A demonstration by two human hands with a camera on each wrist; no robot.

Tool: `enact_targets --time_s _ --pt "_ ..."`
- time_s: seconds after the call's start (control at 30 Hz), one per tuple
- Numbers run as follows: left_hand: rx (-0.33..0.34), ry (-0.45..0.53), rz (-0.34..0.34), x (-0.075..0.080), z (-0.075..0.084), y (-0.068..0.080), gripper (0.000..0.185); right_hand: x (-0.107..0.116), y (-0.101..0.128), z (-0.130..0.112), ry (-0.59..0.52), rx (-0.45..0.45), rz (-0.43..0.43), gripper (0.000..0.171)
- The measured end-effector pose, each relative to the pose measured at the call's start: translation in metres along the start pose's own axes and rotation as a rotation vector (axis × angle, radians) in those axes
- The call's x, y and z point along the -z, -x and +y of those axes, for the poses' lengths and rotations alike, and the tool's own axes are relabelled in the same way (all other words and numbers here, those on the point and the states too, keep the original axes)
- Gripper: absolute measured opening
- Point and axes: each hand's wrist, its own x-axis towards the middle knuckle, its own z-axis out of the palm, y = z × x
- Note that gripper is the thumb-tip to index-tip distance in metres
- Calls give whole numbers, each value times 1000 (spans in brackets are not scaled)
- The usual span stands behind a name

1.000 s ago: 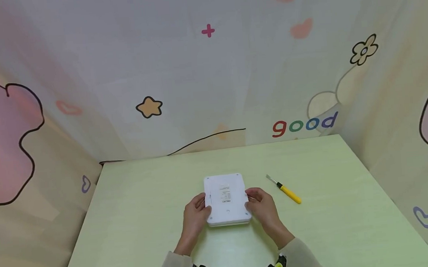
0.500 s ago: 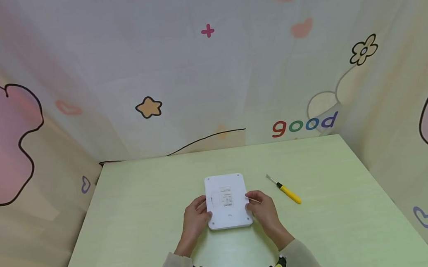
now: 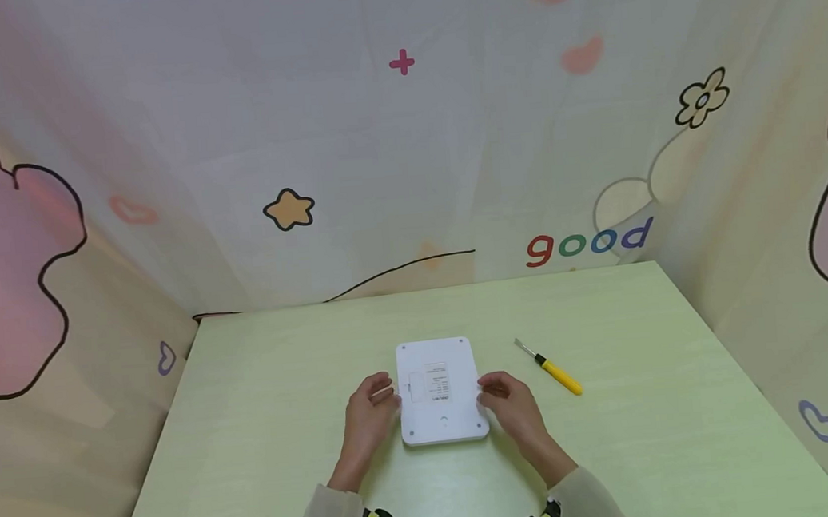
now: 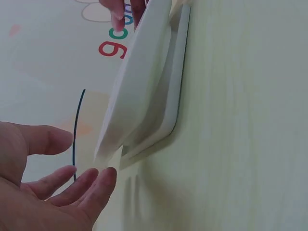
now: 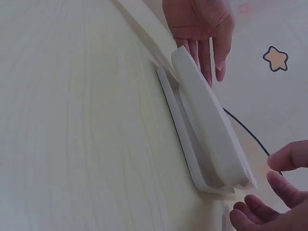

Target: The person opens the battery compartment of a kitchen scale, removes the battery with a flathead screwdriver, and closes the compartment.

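Observation:
A white flat rectangular device (image 3: 439, 409) lies on the table with its underside up, showing a printed label, a small cover outline and screw holes at the corners. Its kind is not plain. From the side, both wrist views show a thick white slab (image 4: 139, 82) slanting over a thinner part (image 5: 180, 130). Beside its left edge is my left hand (image 3: 368, 426), fingers spread and apart from the device. My right hand (image 3: 517, 413) is at the right edge, thumb and fingers parted; fingertip contact is hard to tell. Neither hand holds anything.
A screwdriver (image 3: 557, 373) with a yellow handle lies right of the device, its metal tip pointing away and left. The pale green table (image 3: 270, 373) meets patterned cloth walls (image 3: 348, 135) at the back and sides.
The device has settled from a slight tilt to flat on the table, shifting slightly nearer. Both hands have loosened from its edges; the left has moved a little outward.

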Motion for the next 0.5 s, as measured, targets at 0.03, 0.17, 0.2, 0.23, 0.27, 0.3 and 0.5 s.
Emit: enact_targets --time_s 0.03,0.17,0.2,0.23,0.27,0.3,0.5 --pt "-13 -7 1 2 1 -1 43 1 1 0 15 4 1 22" --pt "-39 -32 -5 10 4 -9 39 4 6 2 62 24 1 24" --pt "-43 -37 -9 12 5 -11 38 5 8 3 75 28 0 25" --pt "-55 -49 -13 13 5 -13 37 6 9 4 90 35 3 25" --pt "-58 -56 -17 14 5 -15 37 7 11 5 102 40 4 26" --pt "-69 -68 -20 15 5 -18 37 8 12 5 120 45 1 27" --pt "-126 -158 -36 17 7 -30 36 19 25 9 238 83 -26 42"
